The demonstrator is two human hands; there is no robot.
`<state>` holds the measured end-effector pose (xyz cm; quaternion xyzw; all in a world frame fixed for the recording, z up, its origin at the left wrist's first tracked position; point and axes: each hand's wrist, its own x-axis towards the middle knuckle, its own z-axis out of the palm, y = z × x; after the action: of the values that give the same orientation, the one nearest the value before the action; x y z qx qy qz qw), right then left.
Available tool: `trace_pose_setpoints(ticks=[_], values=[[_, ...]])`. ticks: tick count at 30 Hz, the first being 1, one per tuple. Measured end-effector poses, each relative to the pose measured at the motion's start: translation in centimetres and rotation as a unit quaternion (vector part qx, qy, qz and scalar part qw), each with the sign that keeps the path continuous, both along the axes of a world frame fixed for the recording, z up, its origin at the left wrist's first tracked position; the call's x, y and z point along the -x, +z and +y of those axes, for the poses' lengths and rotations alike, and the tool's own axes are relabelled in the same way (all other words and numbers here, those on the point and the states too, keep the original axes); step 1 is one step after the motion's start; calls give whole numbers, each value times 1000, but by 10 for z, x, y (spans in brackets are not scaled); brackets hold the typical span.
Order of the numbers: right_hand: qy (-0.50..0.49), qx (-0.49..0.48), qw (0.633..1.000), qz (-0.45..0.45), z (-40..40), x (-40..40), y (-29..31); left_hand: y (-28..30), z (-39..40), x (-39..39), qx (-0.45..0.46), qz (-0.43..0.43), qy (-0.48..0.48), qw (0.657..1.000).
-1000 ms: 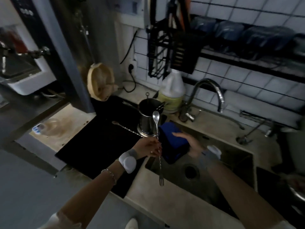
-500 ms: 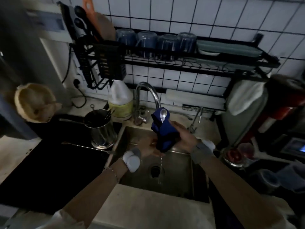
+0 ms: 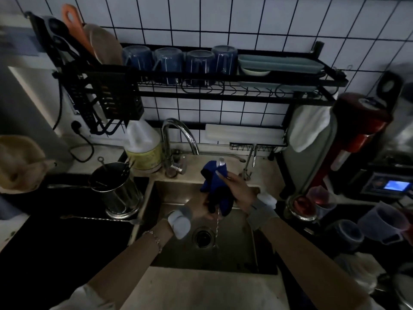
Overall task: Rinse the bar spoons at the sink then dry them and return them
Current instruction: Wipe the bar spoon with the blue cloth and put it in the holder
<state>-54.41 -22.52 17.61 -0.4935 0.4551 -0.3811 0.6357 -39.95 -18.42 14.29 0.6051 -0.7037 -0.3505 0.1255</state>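
Note:
Over the steel sink (image 3: pixel 232 260) I hold a long twisted bar spoon (image 3: pixel 216 229) upright. My left hand (image 3: pixel 201 209) grips its shaft from below. My right hand (image 3: pixel 240 190) presses a blue cloth (image 3: pixel 215 186) around the upper part, so only the bowl tip (image 3: pixel 220 162) and the lower shaft show. A second bar spoon (image 3: pixel 100 218) lies flat on the black mat left of the sink. Behind it a steel cup (image 3: pixel 116 189) holds more utensils.
The curved tap (image 3: pixel 181 135) rises behind the sink with a detergent jug (image 3: pixel 144 148) beside it. A black rack (image 3: pixel 223 86) of glasses and trays hangs above. Jugs and a red appliance (image 3: pixel 357 135) crowd the right counter.
The cloth has come from beside the spoon to wrap around it, and now covers more of the bowl. The view swung right from the mat to centre over the sink.

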Motion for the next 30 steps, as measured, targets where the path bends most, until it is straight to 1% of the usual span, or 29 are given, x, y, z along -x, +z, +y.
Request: trace_pose_setpoints(ticks=[1, 3, 5, 7, 9, 10, 12, 15, 20, 23, 25, 27, 30], values=[[-2, -1, 1000, 7, -2, -1, 0, 0, 0, -1, -5, 18, 2, 1000], [-6, -2, 1000, 15, -5, -5, 0, -2, -1, -4, -43, 101, 26, 994], [-13, 2, 1000, 7, -9, -7, 1, -3, 0, -8, -77, 142, 50, 986], [-16, 17, 1000, 3, -12, -9, 4, 0, -2, -12, -124, 192, 69, 971], [-21, 30, 999, 6, -16, -11, 8, 1, -3, -13, -184, 240, 96, 948], [-24, 34, 999, 4, -18, -12, 10, -1, -4, -14, -205, 251, 100, 941], [-27, 47, 999, 6, -19, -17, 13, -5, -3, -17, -217, 251, 94, 939], [-40, 58, 997, 16, -18, -24, 11, -5, -1, -20, -210, 260, 92, 938], [-26, 23, 999, 10, -17, -32, 5, -6, 2, -23, -171, 273, 123, 939], [-10, 3, 1000, 9, -13, -34, -7, -4, -2, -26, -114, 247, 112, 956], [-1, -6, 1000, 11, -9, -34, -15, -4, -5, -29, -98, 239, 113, 959], [9, -3, 1000, 25, -7, -33, -18, -7, -7, -32, -87, 229, 111, 963], [8, 13, 999, 37, -6, -31, -16, -9, -8, -37, -49, 192, 80, 977]])
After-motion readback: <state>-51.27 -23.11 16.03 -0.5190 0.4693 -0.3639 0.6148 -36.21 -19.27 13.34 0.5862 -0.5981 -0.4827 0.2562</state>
